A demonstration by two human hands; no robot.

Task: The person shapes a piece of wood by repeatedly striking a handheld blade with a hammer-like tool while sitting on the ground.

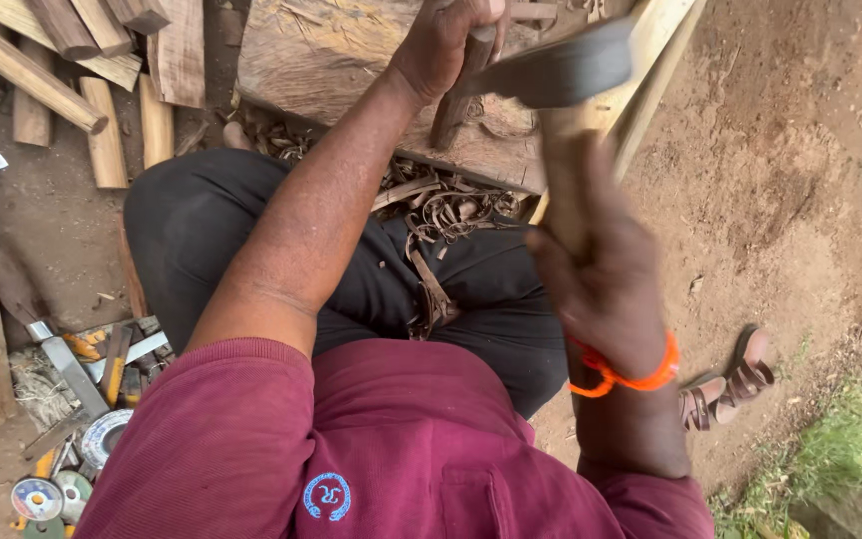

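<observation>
While the person sits over a broad, weathered wooden chopping block, the left hand is wrapped tight around a short dark brown wooden piece that stands nearly upright on the block's top. The right hand, with a bright orange cord tied round its wrist, grips the pale wooden handle of a hatchet-like tool; its grey metal head is blurred just beside the left hand, so whether it touches the wooden piece cannot be told. Curled brown wood shavings lie against the foot of the block and across the lap of the black trousers. On the dirt to the left sit a pile of rough-cut timber sticks and, nearer, a heap of hand tools with round abrasive discs. A pair of brown strapped sandals rests on the bare ground to the right, near a patch of grass.
</observation>
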